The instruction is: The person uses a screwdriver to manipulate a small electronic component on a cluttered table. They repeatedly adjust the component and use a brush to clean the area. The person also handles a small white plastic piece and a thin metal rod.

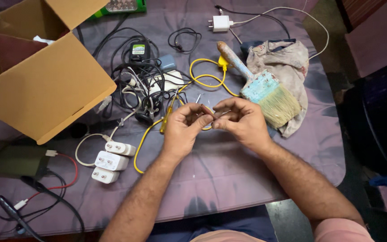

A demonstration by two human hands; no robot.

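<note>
Yellow cable (pixel 145 142) ran under both hands; left hand (pixel 182 130) and right hand (pixel 242 122) pinched one thin wire end (pixel 208 112) between fingertips. Looked like stripping or twisting, so steady grip needed near the paintbrush (pixel 263 87).

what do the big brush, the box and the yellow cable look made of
Paintbrush: handle looks like wood under worn, flaking pale-blue paint; pale straw-coloured bristles, natural or synthetic unclear. Box: plain brown cardboard, matte, with folded open flaps. Yellow cable: smooth, slightly glossy sheath, probably plastic or rubber. Left hand and right hand pinch a thin piece by it.
</note>
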